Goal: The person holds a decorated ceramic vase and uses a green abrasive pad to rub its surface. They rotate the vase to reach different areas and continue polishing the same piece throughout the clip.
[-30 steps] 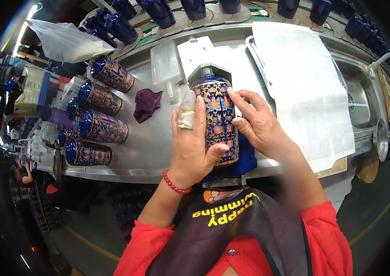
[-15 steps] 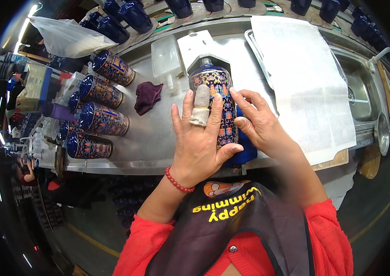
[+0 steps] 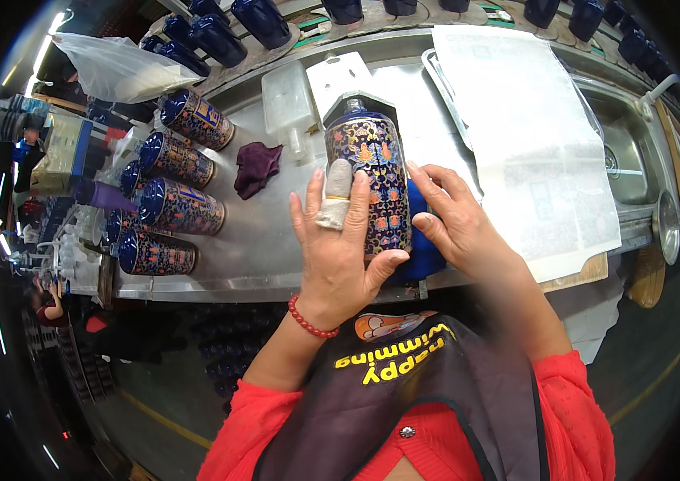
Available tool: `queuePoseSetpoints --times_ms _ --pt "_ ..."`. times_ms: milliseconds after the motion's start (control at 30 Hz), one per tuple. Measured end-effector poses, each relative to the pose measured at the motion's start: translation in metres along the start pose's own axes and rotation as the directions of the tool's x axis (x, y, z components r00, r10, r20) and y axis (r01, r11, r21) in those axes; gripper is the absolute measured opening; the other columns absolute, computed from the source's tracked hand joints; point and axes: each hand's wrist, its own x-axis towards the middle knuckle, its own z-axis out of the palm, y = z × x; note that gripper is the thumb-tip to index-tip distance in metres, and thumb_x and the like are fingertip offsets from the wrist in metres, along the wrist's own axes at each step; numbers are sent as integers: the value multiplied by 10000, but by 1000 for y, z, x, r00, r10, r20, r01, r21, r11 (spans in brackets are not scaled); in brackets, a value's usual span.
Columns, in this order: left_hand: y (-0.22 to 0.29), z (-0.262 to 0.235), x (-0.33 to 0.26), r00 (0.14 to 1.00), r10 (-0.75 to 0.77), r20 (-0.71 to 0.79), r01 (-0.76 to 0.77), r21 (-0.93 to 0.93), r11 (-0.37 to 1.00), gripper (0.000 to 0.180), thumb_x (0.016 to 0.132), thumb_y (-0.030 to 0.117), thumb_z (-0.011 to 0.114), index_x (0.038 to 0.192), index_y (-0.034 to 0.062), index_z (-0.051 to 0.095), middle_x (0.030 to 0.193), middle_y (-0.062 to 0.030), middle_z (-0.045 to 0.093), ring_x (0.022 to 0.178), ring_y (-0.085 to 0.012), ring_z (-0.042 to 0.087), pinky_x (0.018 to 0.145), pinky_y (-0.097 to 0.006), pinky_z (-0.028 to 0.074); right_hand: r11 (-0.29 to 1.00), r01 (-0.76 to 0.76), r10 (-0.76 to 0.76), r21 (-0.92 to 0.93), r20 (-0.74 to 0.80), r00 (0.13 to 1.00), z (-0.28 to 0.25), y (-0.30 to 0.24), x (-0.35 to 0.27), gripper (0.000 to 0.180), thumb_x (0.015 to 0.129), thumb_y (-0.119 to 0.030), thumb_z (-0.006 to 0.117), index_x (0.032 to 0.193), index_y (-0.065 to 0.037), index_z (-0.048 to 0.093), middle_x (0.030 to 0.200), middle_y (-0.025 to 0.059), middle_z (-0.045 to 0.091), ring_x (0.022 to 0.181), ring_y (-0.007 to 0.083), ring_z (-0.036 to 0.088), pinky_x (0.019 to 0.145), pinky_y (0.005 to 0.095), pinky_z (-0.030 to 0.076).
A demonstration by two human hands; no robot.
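A dark blue bottle (image 3: 380, 176) with a colourful floral pattern lies on its side in front of me, its clear neck pointing away. My left hand (image 3: 332, 248) rests along its left side with fingers stretched out. A grey cloth finger cot (image 3: 337, 192), held by a yellow band, covers one finger of that hand. My right hand (image 3: 454, 220) is at the bottle's right side, thumb and fingers apart, holding nothing. Whether its fingertips touch the bottle I cannot tell. Under the bottle's right side a blue thing (image 3: 428, 252) shows partly.
Several patterned bottles (image 3: 182, 207) stand at the left beside a crumpled purple cloth (image 3: 257, 168). White sheets (image 3: 524, 160) cover the right of the metal table (image 3: 236, 264), next to a sink (image 3: 625, 152). Plain blue bottles (image 3: 264, 22) stand on a conveyor beyond.
My left hand has slid a little toward me and left along the bottle. My right hand has drawn slightly away to the right. The bottles on the far conveyor have shifted right.
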Motion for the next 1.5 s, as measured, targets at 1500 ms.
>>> queuePoseSetpoints --times_ms 1500 --pt "-19 27 -25 998 29 -52 -35 -120 992 1231 707 416 902 1613 -64 220 1524 -315 434 1428 -495 417 1250 -560 233 886 -282 344 368 -114 932 -16 3 6 653 887 76 550 1532 20 466 1523 203 542 1349 242 588 961 312 535"
